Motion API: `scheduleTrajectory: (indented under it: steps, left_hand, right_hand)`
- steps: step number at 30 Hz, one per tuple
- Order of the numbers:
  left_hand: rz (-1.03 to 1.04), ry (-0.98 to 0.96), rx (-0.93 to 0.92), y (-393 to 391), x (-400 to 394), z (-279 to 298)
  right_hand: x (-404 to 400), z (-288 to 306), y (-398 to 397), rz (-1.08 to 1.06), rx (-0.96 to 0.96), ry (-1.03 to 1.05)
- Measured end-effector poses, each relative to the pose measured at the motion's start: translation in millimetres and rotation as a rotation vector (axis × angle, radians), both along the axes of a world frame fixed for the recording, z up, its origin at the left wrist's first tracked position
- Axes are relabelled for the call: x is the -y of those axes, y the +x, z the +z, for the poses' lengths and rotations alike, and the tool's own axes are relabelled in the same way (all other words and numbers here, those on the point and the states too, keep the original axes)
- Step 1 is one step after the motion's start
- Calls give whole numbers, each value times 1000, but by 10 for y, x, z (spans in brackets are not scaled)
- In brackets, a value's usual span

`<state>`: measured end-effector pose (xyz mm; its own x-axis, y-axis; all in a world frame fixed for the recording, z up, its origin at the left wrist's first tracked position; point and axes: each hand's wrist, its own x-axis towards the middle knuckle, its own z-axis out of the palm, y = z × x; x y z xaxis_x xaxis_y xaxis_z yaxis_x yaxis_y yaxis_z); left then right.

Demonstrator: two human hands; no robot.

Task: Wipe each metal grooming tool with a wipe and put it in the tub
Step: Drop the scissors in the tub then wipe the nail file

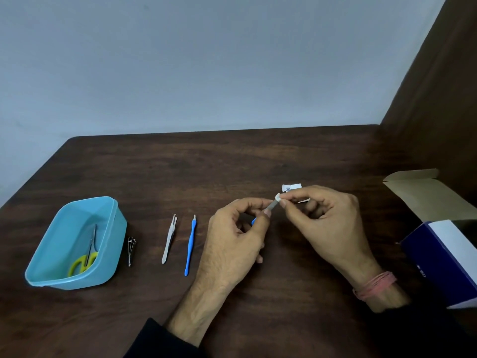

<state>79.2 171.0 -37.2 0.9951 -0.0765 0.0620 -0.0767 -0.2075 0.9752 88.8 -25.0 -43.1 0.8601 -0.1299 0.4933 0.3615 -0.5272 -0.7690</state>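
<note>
A blue-handled tool [268, 206] is being gripped by the left hand [232, 236] right of the tub [113, 228], its metal tip being pinched in a wipe [278, 197] by the right hand [327, 223].

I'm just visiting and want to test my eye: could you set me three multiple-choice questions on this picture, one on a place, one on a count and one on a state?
1. Where are the scissors?
A. inside the tub
B. beside the tweezers
C. in the left hand

2. How many tools lie loose on the table between tub and hands?
A. one
B. three
C. five

3. What is the right hand doing?
A. resting flat on the table
B. pinching a small white wipe on a tool's tip
C. lifting the tub

Answers: 1 A, the yellow handles lie within the blue tub. 2 B, nail clipper, tweezers and blue-handled tool. 3 B, its fingertips press the wipe against the tool that the left hand holds.
</note>
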Motion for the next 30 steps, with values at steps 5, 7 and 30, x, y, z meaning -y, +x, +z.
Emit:
scheduleTrajectory:
  steps: [5, 7, 30]
  left_hand:
    - [11, -14, -9, 1, -5, 0]
    - [12, -15, -8, 0, 0, -1]
    - [-5, 18, -18, -4, -19, 12]
  right_hand:
    - [-11, -1, -18, 9, 5, 1]
    - [0, -11, -9, -21, 5, 12]
    - [-3, 6, -2, -54, -52, 66]
